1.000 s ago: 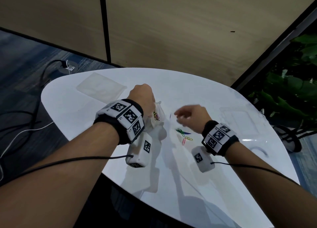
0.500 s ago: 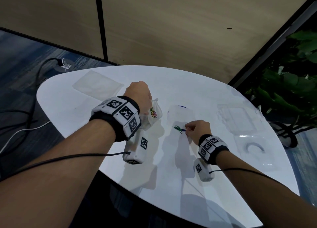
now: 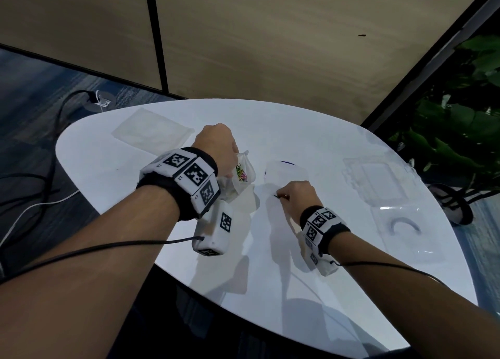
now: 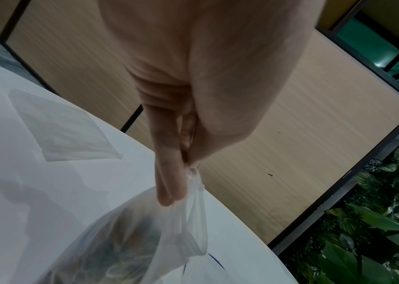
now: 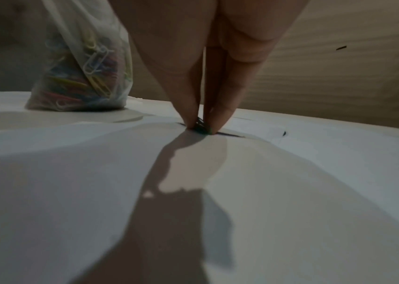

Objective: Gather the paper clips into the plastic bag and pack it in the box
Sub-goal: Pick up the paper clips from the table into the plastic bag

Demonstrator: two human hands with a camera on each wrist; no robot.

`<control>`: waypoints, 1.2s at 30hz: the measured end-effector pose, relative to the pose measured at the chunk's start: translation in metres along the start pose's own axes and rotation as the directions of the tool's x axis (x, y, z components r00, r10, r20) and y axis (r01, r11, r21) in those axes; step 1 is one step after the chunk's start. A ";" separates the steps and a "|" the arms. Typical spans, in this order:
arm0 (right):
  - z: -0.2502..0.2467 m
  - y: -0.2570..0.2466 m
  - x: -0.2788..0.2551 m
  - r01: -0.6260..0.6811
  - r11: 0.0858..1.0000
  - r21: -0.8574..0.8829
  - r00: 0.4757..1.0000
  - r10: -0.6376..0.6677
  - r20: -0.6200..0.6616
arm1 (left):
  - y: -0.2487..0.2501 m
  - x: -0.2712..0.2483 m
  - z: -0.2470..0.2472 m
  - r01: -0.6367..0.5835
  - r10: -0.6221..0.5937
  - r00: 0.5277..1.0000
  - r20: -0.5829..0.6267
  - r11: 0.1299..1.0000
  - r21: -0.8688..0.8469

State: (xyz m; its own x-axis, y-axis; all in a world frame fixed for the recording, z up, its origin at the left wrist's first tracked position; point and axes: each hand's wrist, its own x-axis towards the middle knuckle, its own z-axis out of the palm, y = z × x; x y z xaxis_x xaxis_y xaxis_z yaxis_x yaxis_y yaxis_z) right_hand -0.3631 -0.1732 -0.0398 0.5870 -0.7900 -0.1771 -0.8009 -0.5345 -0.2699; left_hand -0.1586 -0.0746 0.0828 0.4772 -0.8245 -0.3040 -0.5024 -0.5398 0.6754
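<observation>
My left hand [image 3: 228, 166] pinches the top edge of a clear plastic bag [image 3: 244, 178] between thumb and fingers [image 4: 169, 184]. The bag [image 4: 130, 242] holds several coloured paper clips and its bottom rests on the white table [image 3: 270, 250]. To its right, my right hand [image 3: 281, 196] reaches down to the tabletop. Its thumb and fingertips [image 5: 220, 117] pinch a small bunch of green paper clips [image 5: 200, 128] against the surface. The bag [image 5: 84, 76] stands just left of that hand. A clear plastic box [image 3: 378, 180] lies open at the right of the table.
A flat empty plastic bag [image 3: 151, 134] lies at the table's far left. A clear piece with a blue edge [image 3: 286, 170] sits just beyond my right hand. The box's clear lid half [image 3: 403, 228] lies near the right edge. Green plants [image 3: 454, 131] stand off the table's right.
My right hand came down from above the loose clips onto the table and closed its fingertips on them. The loose clips no longer show beside it. My left hand keeps holding the bag.
</observation>
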 end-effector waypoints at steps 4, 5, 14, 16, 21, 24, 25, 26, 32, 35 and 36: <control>-0.002 -0.004 0.001 -0.002 0.999 -0.048 1.000 0.003 0.018 | -0.001 0.001 -0.001 0.012 -0.012 1.000 -0.001 1.000 -0.005; -0.002 -0.005 0.002 -0.016 0.999 -0.038 1.000 0.017 0.013 | -0.001 0.001 -0.001 0.011 -0.011 1.000 -0.001 1.000 -0.006; -0.017 -0.005 0.005 -0.287 0.920 0.267 0.947 0.231 0.221 | 0.001 0.001 0.001 0.025 -0.025 1.000 0.011 0.999 -0.031; -0.027 -0.006 0.006 -0.320 0.868 0.380 0.937 0.231 0.261 | 0.002 0.000 0.001 0.026 -0.025 1.000 0.015 0.999 -0.035; -0.060 -0.036 0.015 -0.235 0.482 0.844 0.972 0.137 0.193 | 0.004 -0.001 0.003 0.015 -0.015 1.000 0.026 1.000 -0.026; -0.065 -0.064 0.016 -0.142 0.440 0.887 0.990 0.073 0.122 | 0.004 -0.001 0.004 0.008 -0.008 1.000 0.017 1.000 -0.019; -0.062 -0.069 0.016 -0.114 0.467 0.877 0.993 0.048 0.104 | 0.004 -0.002 0.003 0.001 -0.001 1.000 0.017 1.000 -0.015; -0.058 -0.074 0.016 -0.084 0.520 0.850 0.996 0.027 0.082 | 0.004 -0.003 0.003 -0.006 0.006 1.000 0.019 1.000 -0.008; -0.063 -0.076 0.019 0.006 0.649 0.761 0.995 0.069 -0.067 | 0.002 -0.002 -0.002 -0.029 0.028 0.999 0.042 0.999 0.025; -0.060 -0.063 0.020 0.098 0.815 0.572 0.995 -0.083 -0.052 | 0.000 -0.003 -0.007 -0.062 0.059 0.994 0.089 0.997 0.040; -0.057 -0.061 0.018 0.132 0.834 0.535 0.990 -0.143 -0.022 | 0.000 -0.003 -0.009 -0.075 0.070 0.992 0.105 0.996 0.052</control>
State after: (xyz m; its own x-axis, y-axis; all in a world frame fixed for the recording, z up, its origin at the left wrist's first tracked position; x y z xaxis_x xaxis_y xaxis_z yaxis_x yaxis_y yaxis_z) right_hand -0.3101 -0.1717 0.0271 0.6925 -0.7122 -0.1155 -0.5269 -0.3899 -0.7552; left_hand -0.1531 -0.0706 0.0894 0.3628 -0.8734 -0.3249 -0.5736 -0.4841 0.6608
